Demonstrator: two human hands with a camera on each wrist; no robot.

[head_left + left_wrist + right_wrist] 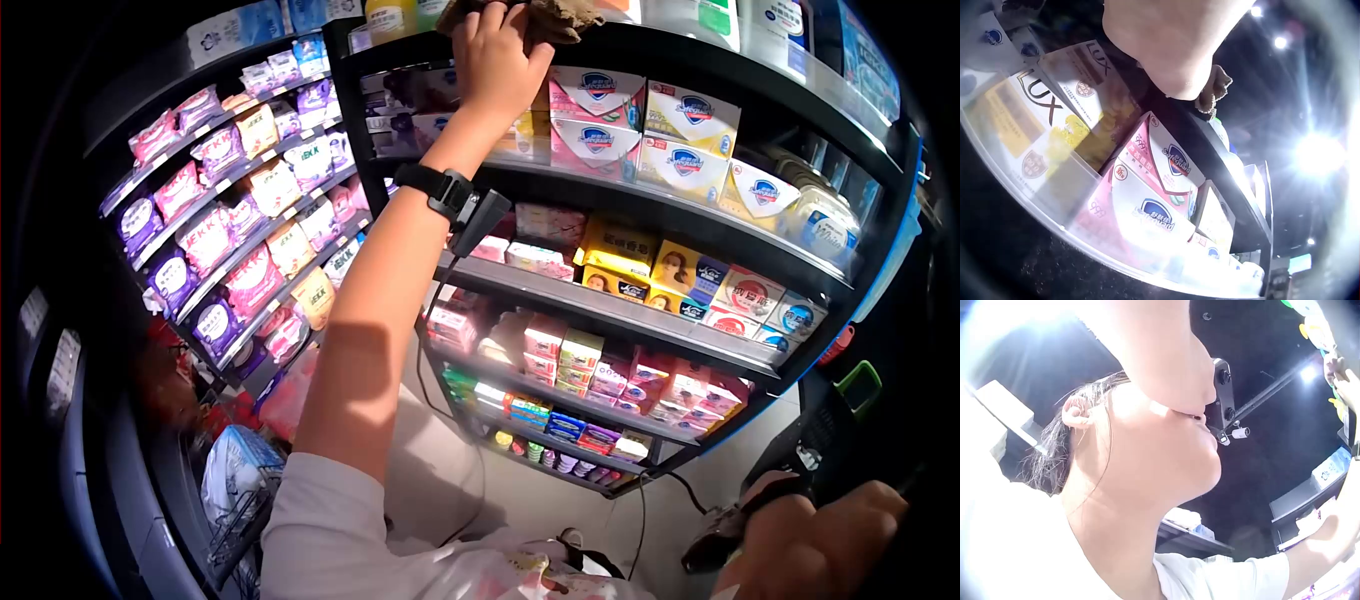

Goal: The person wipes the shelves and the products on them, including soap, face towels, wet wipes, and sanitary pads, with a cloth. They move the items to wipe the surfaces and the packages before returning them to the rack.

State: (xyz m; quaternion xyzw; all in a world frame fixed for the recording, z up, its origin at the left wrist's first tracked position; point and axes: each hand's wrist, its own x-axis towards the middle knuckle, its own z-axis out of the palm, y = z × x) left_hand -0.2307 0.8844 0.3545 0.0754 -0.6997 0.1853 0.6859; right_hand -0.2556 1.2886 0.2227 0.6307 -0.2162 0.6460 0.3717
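Note:
My left hand [500,62] is raised to the top shelf in the head view, fingers over a bunched brown cloth [565,18], gripping it. In the left wrist view, a bit of the cloth [1215,87] shows beyond the hand [1166,47], above Safeguard soap boxes [1166,169]. A black wrist strap [440,190] with a camera circles this forearm. Near the lower right of the head view is my right hand [840,535], close to the body. The right wrist view has that hand [1166,369] up by the person's face; its fingers are hidden, so I cannot tell whether it holds anything.
Bottles [715,22] stand on the top shelf beside the cloth. Below are soap boxes [690,115] behind a clear shelf lip, then more boxed goods [620,245]. Packs [205,240] fill a rack at left. A cable [425,375] hangs from the left wrist. A black basket [830,420] is at right.

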